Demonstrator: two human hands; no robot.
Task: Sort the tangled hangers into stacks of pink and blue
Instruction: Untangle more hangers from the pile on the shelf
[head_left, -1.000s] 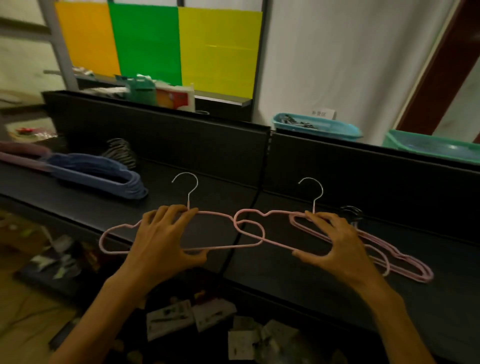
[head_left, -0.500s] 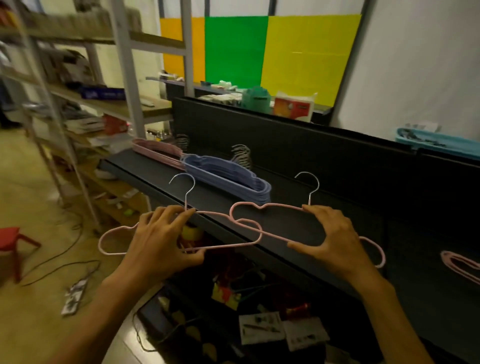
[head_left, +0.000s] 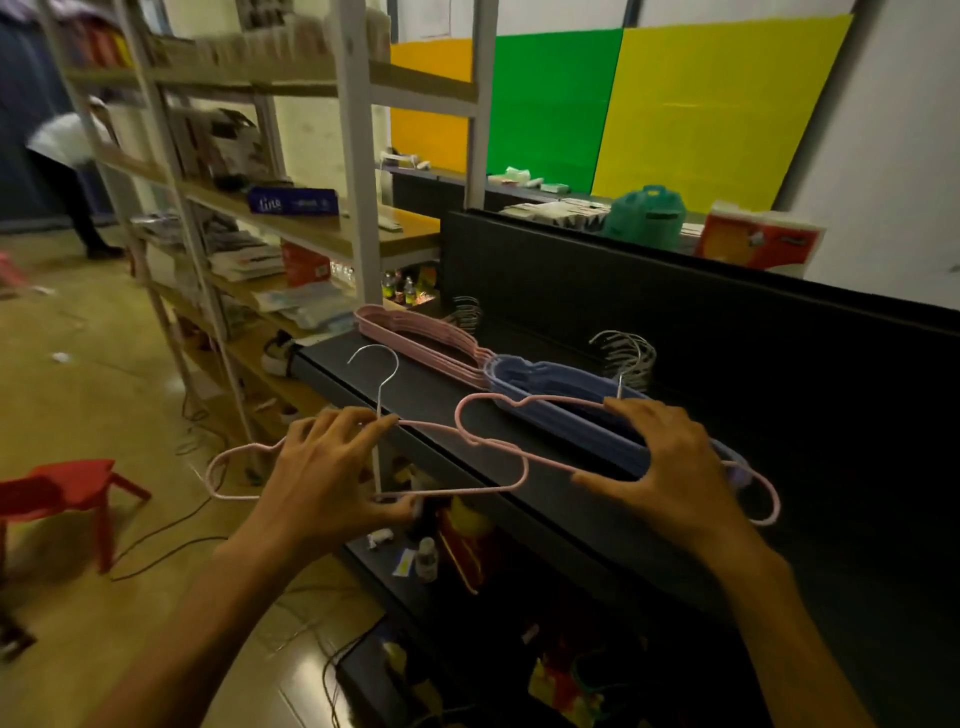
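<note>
My left hand (head_left: 324, 467) grips one pink hanger (head_left: 457, 491) by its middle, its metal hook pointing up. A second pink hanger (head_left: 470, 410) is held in my right hand (head_left: 670, 462), and its left end overlaps the right end of the first. Both hang in the air above the front edge of the black shelf (head_left: 426, 395). On that shelf lie a stack of pink hangers (head_left: 415, 338) at the far left and a stack of blue hangers (head_left: 561, 400) right beside it, partly behind my right hand.
A tall white shelving rack (head_left: 358, 208) full of boxes stands to the left. A red stool (head_left: 67, 493) and cables are on the floor. A person bends over at far left (head_left: 67, 150). A black back panel (head_left: 675, 312) rises behind the shelf; clutter lies below it.
The view has swung left along the shelf. Both hands have carried their pink hangers from over the loose pink pile on the right to in front of the sorted stacks.
</note>
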